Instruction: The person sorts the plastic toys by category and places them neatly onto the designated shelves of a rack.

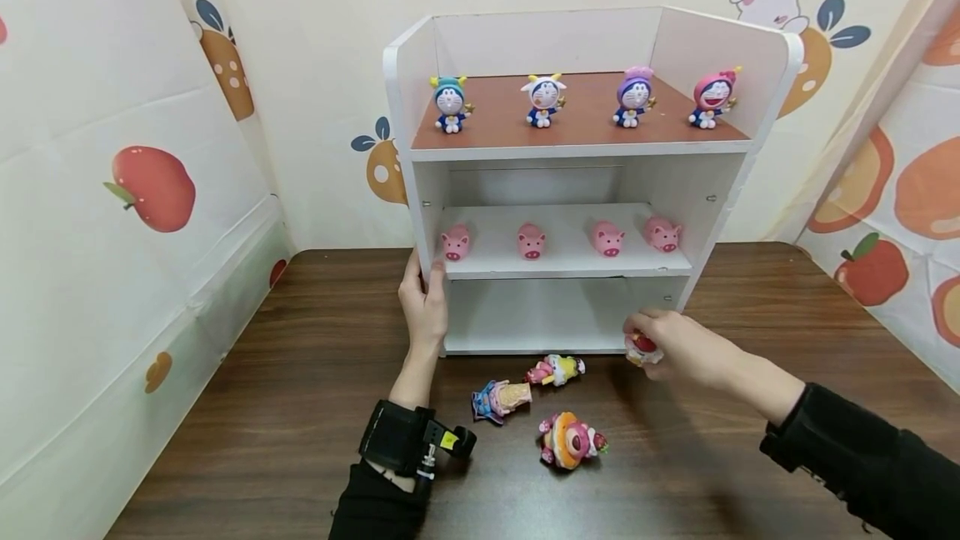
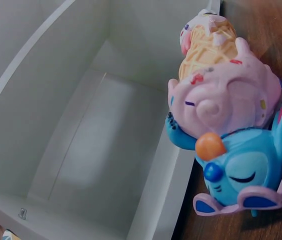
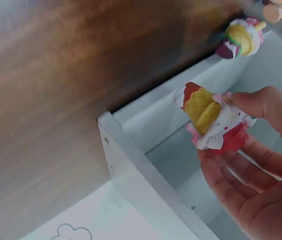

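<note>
My right hand (image 1: 686, 348) pinches a small ice-cream figurine (image 3: 213, 120), with a waffle-patterned part and white, red and pink parts, between thumb and fingers. It hangs at the front right of the bottom compartment of a white three-tier shelf (image 1: 540, 348). My left hand (image 1: 425, 307) grips the shelf's left side panel, thumb toward the front edge, other fingers partly hidden. On the table before the shelf lie a blue figurine with a cone (image 1: 501, 400), a yellow-and-pink figurine (image 1: 557, 370) and a pink bear figurine with an orange ring (image 1: 572, 442).
Several pink pig figurines (image 1: 531, 242) line the middle shelf. Along the brown top shelf stand several blue cat figurines in animal hats (image 1: 543, 100). The dark wooden table (image 1: 300, 407) is bordered by fruit-printed white sheets (image 1: 90, 290) at the sides.
</note>
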The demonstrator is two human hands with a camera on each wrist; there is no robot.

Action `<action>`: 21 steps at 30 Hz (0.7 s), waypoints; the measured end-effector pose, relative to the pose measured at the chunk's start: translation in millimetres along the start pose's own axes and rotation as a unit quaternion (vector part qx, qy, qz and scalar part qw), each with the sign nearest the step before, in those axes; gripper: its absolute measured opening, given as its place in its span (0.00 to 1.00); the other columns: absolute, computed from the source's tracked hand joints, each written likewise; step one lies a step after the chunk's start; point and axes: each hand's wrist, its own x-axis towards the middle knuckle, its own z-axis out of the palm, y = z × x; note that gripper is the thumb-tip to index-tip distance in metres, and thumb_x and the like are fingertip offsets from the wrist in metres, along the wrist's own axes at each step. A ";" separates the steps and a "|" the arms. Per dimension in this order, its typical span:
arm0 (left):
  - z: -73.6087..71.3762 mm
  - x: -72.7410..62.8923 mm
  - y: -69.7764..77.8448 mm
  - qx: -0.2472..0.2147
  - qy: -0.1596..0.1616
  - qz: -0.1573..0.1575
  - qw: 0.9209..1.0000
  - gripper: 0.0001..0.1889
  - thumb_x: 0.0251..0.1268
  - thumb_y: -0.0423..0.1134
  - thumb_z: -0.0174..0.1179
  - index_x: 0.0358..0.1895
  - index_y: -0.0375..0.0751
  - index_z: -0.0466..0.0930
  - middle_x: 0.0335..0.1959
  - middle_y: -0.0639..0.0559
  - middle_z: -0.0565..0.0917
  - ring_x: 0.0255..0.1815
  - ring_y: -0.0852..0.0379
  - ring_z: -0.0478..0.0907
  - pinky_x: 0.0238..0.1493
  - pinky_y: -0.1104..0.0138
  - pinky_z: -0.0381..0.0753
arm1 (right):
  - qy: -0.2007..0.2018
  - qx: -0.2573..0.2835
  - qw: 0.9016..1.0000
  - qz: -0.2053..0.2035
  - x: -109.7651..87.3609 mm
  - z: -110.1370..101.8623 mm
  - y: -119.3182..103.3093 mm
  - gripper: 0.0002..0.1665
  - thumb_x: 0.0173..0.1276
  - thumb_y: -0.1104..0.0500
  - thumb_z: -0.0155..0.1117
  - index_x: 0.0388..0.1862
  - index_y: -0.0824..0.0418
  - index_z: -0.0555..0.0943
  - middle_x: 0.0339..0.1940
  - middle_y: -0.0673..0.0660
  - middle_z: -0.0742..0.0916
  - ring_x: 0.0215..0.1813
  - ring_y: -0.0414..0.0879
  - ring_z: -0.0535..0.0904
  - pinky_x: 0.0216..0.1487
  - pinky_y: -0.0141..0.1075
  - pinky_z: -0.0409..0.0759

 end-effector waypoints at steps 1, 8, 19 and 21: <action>-0.1 0.1 0.2 -0.001 -0.002 -0.002 1.000 0.22 0.63 0.23 0.47 0.62 0.24 0.67 0.60 0.30 0.73 0.59 0.39 0.70 0.59 0.45 0.68 | -0.003 -0.005 1.000 -0.003 3.0 -1.3 1.1 0.22 0.40 0.71 0.72 0.37 0.64 0.77 0.32 0.51 0.79 0.32 0.40 0.75 0.31 0.34 0.76; -0.8 -0.5 -1.3 0.000 -0.003 0.000 1.000 0.23 0.64 0.23 0.47 0.63 0.26 0.67 0.61 0.32 0.72 0.61 0.41 0.70 0.61 0.46 0.67 | -0.024 -0.050 0.998 -0.013 22.8 -5.8 9.1 0.21 0.41 0.71 0.71 0.36 0.66 0.77 0.29 0.52 0.79 0.30 0.42 0.74 0.30 0.36 0.75; -0.6 -1.8 -4.1 0.004 -0.004 0.005 1.000 0.23 0.65 0.28 0.48 0.64 0.30 0.67 0.62 0.35 0.73 0.60 0.45 0.71 0.60 0.47 0.68 | -0.085 -0.072 0.994 0.002 43.1 -4.0 18.5 0.19 0.43 0.70 0.74 0.31 0.63 0.73 0.23 0.50 0.74 0.26 0.42 0.69 0.26 0.35 0.70; -0.5 -1.6 -4.0 0.005 -0.003 0.006 1.000 0.23 0.65 0.28 0.48 0.64 0.30 0.68 0.62 0.35 0.73 0.60 0.45 0.71 0.60 0.48 0.68 | -0.088 -0.080 0.993 0.004 46.0 -3.2 19.1 0.20 0.42 0.70 0.75 0.30 0.63 0.73 0.22 0.50 0.74 0.25 0.42 0.69 0.26 0.35 0.70</action>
